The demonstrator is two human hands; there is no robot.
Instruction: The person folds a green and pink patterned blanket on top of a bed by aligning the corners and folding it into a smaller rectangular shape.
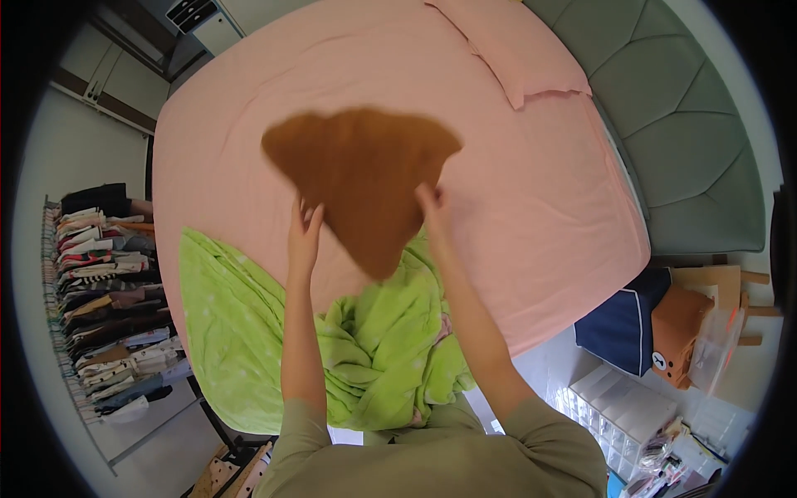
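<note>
Between my two hands hangs a brown piece of soft cloth (365, 178), wide and wavy along its far edge and narrowing to a point toward me. It is blurred, and its exact kind cannot be made out. My left hand (304, 222) grips its left edge with thumb and fingers. Opposite, my right hand (432, 204) pinches the right edge. Below my forearms a bright green blanket (382, 357) lies bunched on the near side of the bed, with one part spread flatter to the left.
The bed has a pink sheet (531, 224), a pink pillow (523, 50) and a grey-green padded headboard (706, 141). Clothes hang on a rack (108, 307) at the left. A navy box (623, 324), a brown bear-faced box (681, 332) and clear drawers (618, 407) stand at the right.
</note>
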